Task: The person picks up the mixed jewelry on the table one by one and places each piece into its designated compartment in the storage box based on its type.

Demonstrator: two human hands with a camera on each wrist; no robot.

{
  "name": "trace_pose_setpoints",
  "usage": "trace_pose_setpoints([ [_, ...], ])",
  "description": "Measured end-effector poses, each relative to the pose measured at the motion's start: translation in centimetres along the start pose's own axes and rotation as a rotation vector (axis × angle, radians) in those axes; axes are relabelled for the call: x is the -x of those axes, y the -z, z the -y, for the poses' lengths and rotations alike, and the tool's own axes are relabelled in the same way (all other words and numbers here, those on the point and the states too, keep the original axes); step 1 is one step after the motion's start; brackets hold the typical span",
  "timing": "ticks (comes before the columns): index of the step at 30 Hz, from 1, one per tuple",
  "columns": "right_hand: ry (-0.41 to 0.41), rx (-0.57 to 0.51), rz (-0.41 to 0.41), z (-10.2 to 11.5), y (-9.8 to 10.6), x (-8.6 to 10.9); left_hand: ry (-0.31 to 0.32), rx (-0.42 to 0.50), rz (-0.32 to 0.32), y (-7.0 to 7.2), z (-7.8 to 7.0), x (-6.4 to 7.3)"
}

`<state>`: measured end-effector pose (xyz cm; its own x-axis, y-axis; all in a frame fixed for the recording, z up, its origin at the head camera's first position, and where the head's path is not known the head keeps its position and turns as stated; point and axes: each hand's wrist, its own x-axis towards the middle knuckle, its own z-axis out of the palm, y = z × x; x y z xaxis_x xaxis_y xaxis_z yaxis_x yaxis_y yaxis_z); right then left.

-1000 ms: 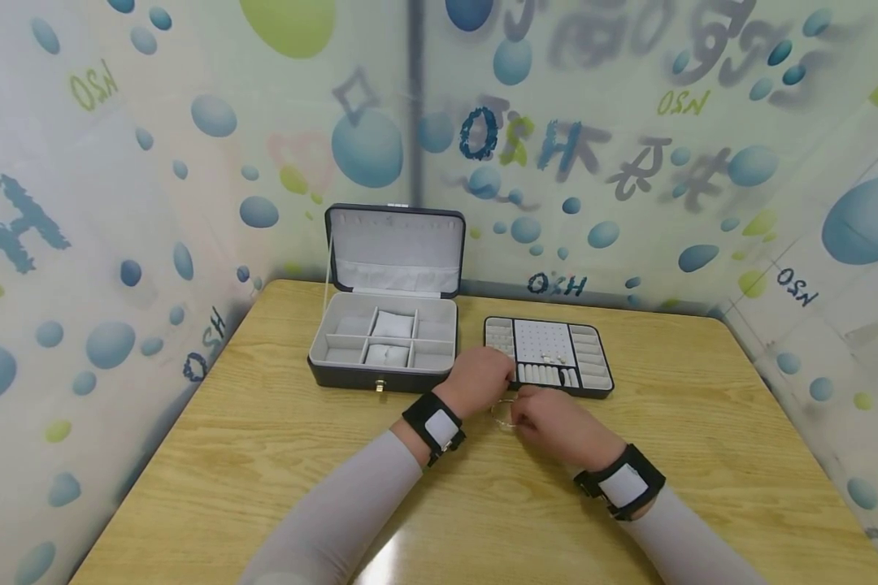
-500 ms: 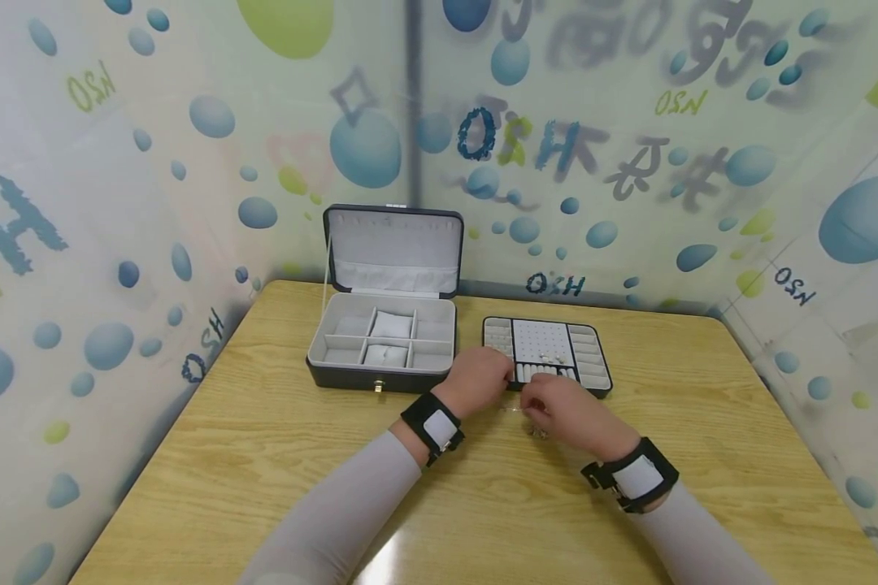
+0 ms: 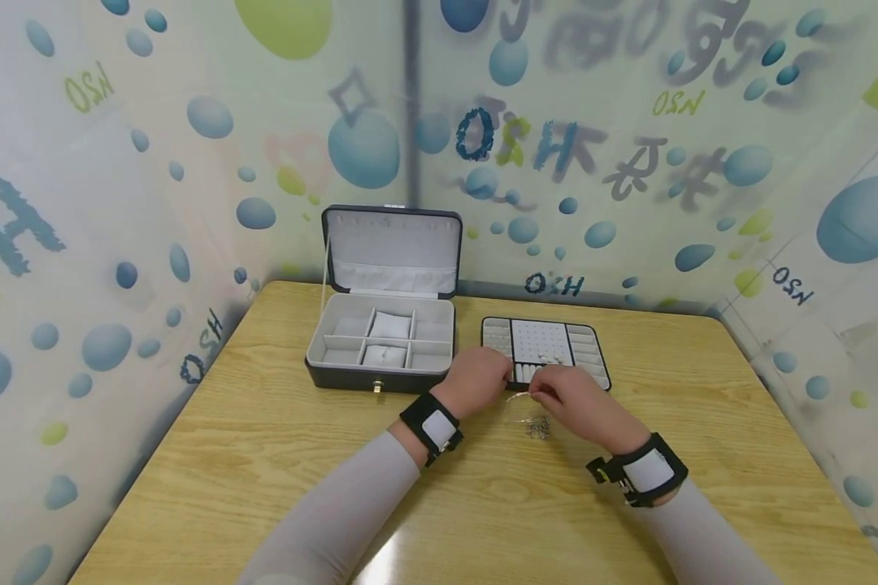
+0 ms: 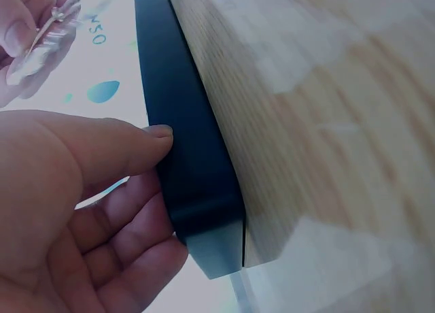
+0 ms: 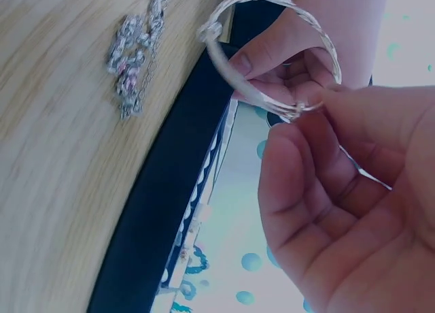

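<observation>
While the right hand [image 3: 578,406] pinches a silver bracelet [image 5: 234,76] between thumb and fingers, raised just in front of the tray [image 3: 591,349], a silver chain [image 5: 129,58] lies bunched on the table [image 3: 212,471] near it, apart from the tray. That chain sits between the two forearms. The left hand [image 3: 475,380] grips the tray at its near left corner, thumb pressed on the dark outer wall and fingers curled round the end. It hides that corner in the head view, and the right hand covers part of the tray's near edge.

Small compartments run down both sides of the tray; between them is a pale dotted board with a few little earrings [image 3: 552,359] at its near end, and below it a row of padded rolls [image 3: 528,373].

Well to the left of the tray's middle stands a dark box [image 3: 347,378], its lid [image 3: 397,248] raised, a clasp [image 3: 378,387] at the front. Dividers make six compartments; the middle two each hold a white cushion, the back one [image 3: 390,327] plain, the front one [image 3: 384,356] bearing something too small to tell. Behind the table hangs a bubble-patterned wall covering [image 3: 600,187].
</observation>
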<state>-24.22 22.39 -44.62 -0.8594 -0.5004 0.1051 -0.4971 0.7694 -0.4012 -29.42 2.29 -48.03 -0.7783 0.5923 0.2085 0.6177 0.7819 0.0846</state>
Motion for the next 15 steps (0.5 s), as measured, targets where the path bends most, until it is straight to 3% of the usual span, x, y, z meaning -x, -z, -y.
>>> trace_pose_setpoints([
  [15, -0.080, -0.192, -0.023, -0.86, -0.06, 0.11, 0.014, -0.005, 0.026, -0.16, 0.03, -0.15],
])
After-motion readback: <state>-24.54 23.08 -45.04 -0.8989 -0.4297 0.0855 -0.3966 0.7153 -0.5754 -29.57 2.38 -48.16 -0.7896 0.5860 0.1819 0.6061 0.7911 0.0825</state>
